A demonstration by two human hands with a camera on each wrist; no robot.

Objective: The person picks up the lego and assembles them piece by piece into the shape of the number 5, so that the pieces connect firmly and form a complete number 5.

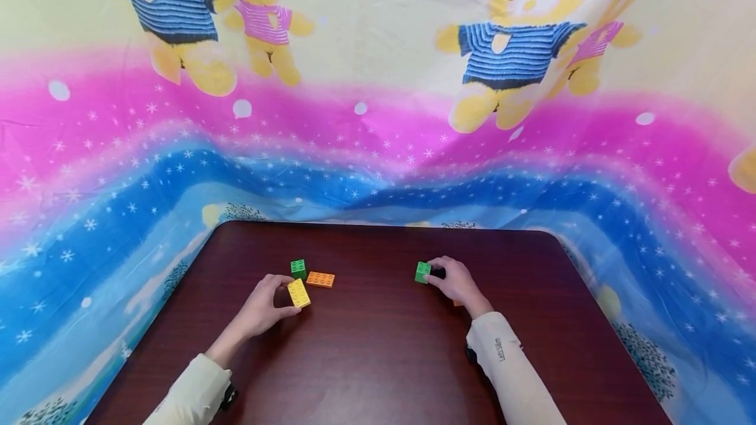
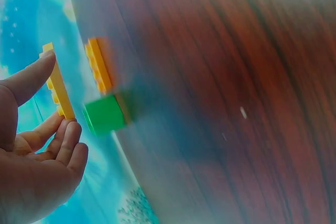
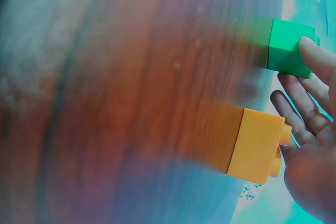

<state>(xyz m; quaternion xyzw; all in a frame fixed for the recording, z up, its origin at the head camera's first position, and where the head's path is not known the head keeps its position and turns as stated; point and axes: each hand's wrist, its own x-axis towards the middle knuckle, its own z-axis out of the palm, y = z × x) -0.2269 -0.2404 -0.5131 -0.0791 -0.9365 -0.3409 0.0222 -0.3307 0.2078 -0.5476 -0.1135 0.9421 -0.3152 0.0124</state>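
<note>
Pinching a thin yellow brick (image 1: 298, 293) by its two ends, the left hand (image 1: 264, 307) has its thumb on the end nearer the person and a fingertip on the far end, so the brick lies crosswise between them, beyond the palm. In the left wrist view the brick is tilted, studs turned away from the table (image 1: 354, 359), and appears raised above it; the remaining fingers are bent loosely near its lower end in that view. Just past the brick, on the tabletop, a green block (image 1: 298, 269) and a flat orange brick (image 1: 321, 279) sit close together, neither in the hand's grasp. Over on the other side, the right hand (image 1: 457, 279) grips a second green block (image 1: 422, 272) between thumb and fingers, the thumb against one side face and a fingertip at the opposite side, with its studs upward. Whether its base touches the table is hard to tell. An orange block (image 3: 256, 145) stands studs up near that hand's other fingers, outside the grip; in the head view it is mostly hidden beneath the hand and wrist.
</note>
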